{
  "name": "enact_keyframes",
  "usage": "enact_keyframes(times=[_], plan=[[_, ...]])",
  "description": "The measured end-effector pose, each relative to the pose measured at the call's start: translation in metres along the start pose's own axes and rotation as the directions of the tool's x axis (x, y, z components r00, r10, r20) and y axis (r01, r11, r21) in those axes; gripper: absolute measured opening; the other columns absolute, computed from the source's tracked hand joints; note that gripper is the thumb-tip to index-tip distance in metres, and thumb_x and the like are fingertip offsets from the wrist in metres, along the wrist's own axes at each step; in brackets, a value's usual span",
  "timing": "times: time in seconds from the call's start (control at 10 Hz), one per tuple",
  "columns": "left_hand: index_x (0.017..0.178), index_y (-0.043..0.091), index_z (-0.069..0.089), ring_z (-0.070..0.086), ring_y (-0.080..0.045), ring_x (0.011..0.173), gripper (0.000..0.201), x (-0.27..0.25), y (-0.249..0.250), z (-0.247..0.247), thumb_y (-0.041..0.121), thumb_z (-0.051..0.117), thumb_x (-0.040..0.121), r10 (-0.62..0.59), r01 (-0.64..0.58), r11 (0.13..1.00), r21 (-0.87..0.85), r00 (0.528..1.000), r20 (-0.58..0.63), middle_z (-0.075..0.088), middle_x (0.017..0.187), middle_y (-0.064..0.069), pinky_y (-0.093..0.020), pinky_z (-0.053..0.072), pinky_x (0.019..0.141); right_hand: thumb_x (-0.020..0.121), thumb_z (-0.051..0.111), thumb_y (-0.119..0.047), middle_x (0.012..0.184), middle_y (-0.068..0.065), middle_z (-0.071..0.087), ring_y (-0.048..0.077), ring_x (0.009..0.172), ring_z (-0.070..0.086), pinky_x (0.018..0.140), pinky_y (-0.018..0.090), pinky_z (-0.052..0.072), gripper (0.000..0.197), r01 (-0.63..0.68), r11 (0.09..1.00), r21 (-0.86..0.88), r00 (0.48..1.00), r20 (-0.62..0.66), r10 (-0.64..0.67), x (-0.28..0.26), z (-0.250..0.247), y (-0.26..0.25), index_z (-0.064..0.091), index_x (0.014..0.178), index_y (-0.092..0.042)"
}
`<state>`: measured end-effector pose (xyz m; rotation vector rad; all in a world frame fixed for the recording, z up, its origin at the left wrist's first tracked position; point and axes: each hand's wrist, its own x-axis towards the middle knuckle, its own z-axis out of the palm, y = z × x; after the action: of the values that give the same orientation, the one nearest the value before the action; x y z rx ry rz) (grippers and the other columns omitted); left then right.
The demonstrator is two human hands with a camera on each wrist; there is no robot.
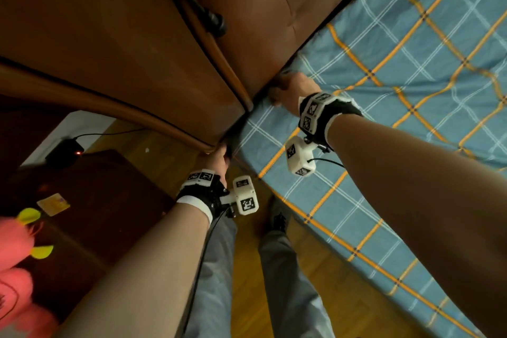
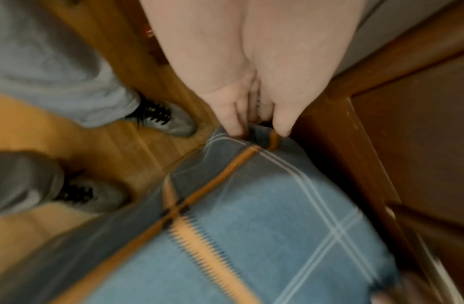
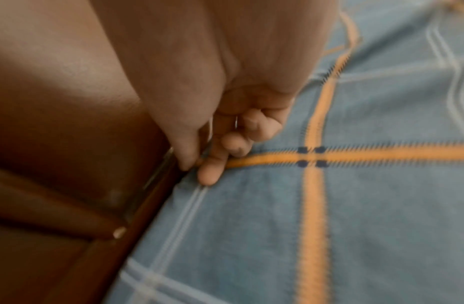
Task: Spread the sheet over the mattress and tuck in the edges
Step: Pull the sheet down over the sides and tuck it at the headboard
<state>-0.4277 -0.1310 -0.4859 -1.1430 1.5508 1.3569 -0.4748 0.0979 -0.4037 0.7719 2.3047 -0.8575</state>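
Note:
A blue plaid sheet (image 1: pixel 397 107) with orange and white stripes lies spread over the mattress, against a brown padded headboard (image 1: pixel 247 22). My left hand (image 1: pixel 219 158) is at the mattress corner beside the headboard. In the left wrist view its thumb and fingers (image 2: pixel 234 123) pinch a fold of the sheet (image 2: pixel 264 226) at that corner. My right hand (image 1: pixel 288 90) sits farther along the headboard edge. There its thumb and forefinger (image 3: pixel 210 172) pinch the sheet (image 3: pixel 329 205) at the gap by the headboard (image 3: pixel 56 123), with the other fingers curled.
A dark wooden nightstand (image 1: pixel 96 200) stands left of the bed, with a yellow card (image 1: pixel 53 203) and a black adapter (image 1: pixel 64 149) on it. A pink plush toy (image 1: pixel 16 269) is at the far left. I stand on the wooden floor (image 1: pixel 247 269) between nightstand and bed.

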Motion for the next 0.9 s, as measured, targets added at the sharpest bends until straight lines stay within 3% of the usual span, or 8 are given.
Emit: enact_keyframes(times=[0.1, 0.2, 0.3, 0.4, 0.5, 0.6, 0.7, 0.9], plan=[[0.107, 0.004, 0.063, 0.061, -0.032, 0.112, 0.032, -0.002, -0.001, 0.005, 0.027, 0.061, 0.086, 0.051, -0.050, 0.974, 0.222, 0.999, 0.004, 0.063, 0.123, -0.017, -0.040, 0.049, 0.099, 0.094, 0.036, -0.052, 0.124, 0.003, 0.063, 0.031, 0.109, 0.062, 0.079, 0.037, 0.048, 0.043, 0.046, 0.930, -0.364, 0.999, 0.020, -0.042, -0.016, 0.002, 0.005, 0.043, 0.135, -0.042], [0.095, 0.004, 0.064, 0.063, -0.036, 0.103, 0.030, -0.032, 0.004, 0.010, 0.032, 0.062, 0.085, 0.160, -0.130, 0.929, 0.347, 0.985, -0.059, 0.066, 0.103, -0.020, -0.044, 0.050, 0.094, 0.092, 0.038, -0.048, 0.128, 0.001, 0.061, 0.031, 0.115, 0.059, 0.085, 0.037, 0.048, 0.042, 0.076, 0.938, -0.338, 0.996, 0.062, -0.058, -0.018, -0.004, -0.003, 0.047, 0.133, -0.042], [0.084, 0.018, 0.051, 0.063, -0.027, 0.086, 0.031, -0.058, -0.001, 0.012, 0.047, 0.063, 0.087, 0.094, -0.110, 0.945, 0.309, 0.993, 0.067, 0.059, 0.082, -0.002, -0.040, 0.053, 0.082, 0.085, 0.046, -0.040, 0.109, 0.005, 0.068, 0.032, 0.097, 0.065, 0.083, 0.039, 0.055, 0.032, -0.074, 0.997, -0.002, 0.990, -0.122, 0.073, -0.017, -0.020, -0.001, 0.061, 0.111, -0.030], [0.082, 0.013, 0.051, 0.062, -0.022, 0.067, 0.038, -0.071, -0.011, 0.016, 0.050, 0.061, 0.088, 0.113, -0.190, 0.864, 0.466, 0.975, 0.189, 0.060, 0.075, -0.005, -0.032, 0.049, 0.056, 0.087, 0.048, -0.053, 0.085, 0.012, 0.064, 0.033, 0.080, 0.063, 0.069, 0.036, 0.050, 0.044, -0.321, 0.943, 0.081, 0.916, -0.227, 0.331, -0.026, -0.032, 0.032, 0.053, 0.077, -0.011], [0.085, 0.008, 0.052, 0.055, -0.018, 0.049, 0.028, -0.073, -0.015, 0.015, 0.034, 0.056, 0.095, 0.223, -0.292, 0.810, 0.509, 0.955, 0.194, 0.061, 0.067, -0.007, -0.025, 0.041, 0.044, 0.087, 0.049, -0.065, 0.069, 0.009, 0.056, 0.026, 0.061, 0.054, 0.060, 0.033, 0.043, 0.057, -0.432, 0.901, 0.021, 0.895, -0.109, 0.432, -0.037, -0.026, 0.061, 0.049, 0.067, -0.012], [0.085, 0.007, 0.054, 0.048, -0.014, 0.040, 0.021, -0.071, -0.014, 0.009, 0.023, 0.050, 0.098, 0.266, -0.335, 0.807, 0.487, 0.941, 0.208, 0.063, 0.066, -0.008, -0.019, 0.035, 0.036, 0.087, 0.058, -0.044, 0.071, 0.011, 0.062, 0.026, 0.059, 0.055, 0.050, 0.028, 0.038, 0.039, -0.395, 0.914, 0.095, 0.909, -0.105, 0.403, -0.024, -0.015, 0.068, 0.060, 0.072, -0.008], [0.086, 0.006, 0.052, 0.044, -0.012, 0.036, 0.017, -0.067, -0.013, 0.008, 0.019, 0.050, 0.098, 0.268, -0.319, 0.854, 0.410, 0.947, 0.178, 0.062, 0.064, -0.008, -0.019, 0.032, 0.033, 0.083, 0.056, -0.024, 0.076, 0.011, 0.068, 0.032, 0.076, 0.066, 0.051, 0.027, 0.043, 0.024, -0.334, 0.919, 0.209, 0.927, -0.104, 0.361, -0.014, -0.009, 0.066, 0.071, 0.084, -0.005], [0.074, 0.011, 0.049, 0.045, -0.009, 0.036, 0.026, -0.059, -0.007, 0.005, 0.016, 0.048, 0.099, 0.289, -0.292, 0.919, 0.264, 0.956, 0.049, 0.055, 0.058, -0.006, -0.021, 0.038, 0.037, 0.084, 0.053, -0.045, 0.084, 0.010, 0.073, 0.029, 0.078, 0.067, 0.072, 0.033, 0.057, 0.044, -0.381, 0.860, 0.341, 0.882, -0.146, 0.448, -0.010, -0.013, 0.051, 0.072, 0.087, -0.005]])
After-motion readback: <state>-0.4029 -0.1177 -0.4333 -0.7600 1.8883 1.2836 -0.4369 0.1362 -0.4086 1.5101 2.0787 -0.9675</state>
